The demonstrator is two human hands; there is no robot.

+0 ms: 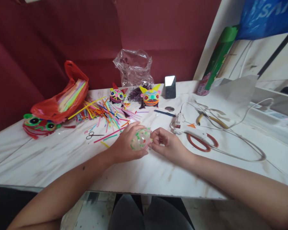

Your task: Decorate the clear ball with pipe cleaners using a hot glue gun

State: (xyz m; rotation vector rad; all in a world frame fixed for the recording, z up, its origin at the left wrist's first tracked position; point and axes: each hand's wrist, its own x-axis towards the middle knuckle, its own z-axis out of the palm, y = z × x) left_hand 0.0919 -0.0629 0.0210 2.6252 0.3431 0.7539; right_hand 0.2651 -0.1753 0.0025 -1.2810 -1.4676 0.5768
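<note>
Left hand (129, 143) cups the ball (138, 140), apparently to steady it, while right hand (166, 143) pinches at its edge, grip contents unclear; glue gun (182, 127) within reach.

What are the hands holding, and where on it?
A clear, spotted ball: the left hand cups its left side, and the right hand touches its right edge.

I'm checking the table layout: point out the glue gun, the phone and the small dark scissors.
Glue gun (180, 127): head view, white body.
Phone (170, 92): head view, lower front.
Small dark scissors (98, 135): head view, blades.
</note>
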